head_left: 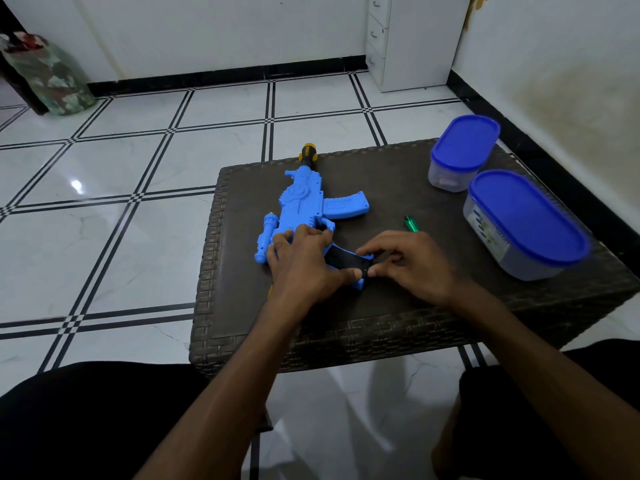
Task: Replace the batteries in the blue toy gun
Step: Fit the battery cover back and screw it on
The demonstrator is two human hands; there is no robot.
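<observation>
No text can be read with certainty. At the right of the frame, the nearer blue-lidded container (519,230) carries a label (486,232) with small printing on its side, perhaps a brand, but it is too blurred to read.

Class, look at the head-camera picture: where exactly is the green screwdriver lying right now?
The green screwdriver lies on the dark wicker table, just beyond the right hand, between the blue toy gun and the nearer blue-lidded container.

One head-worn wide-angle view – it looks forward and steeply down, close over the near edge of the dark wicker table (242,327), floor and walls beyond.
</observation>
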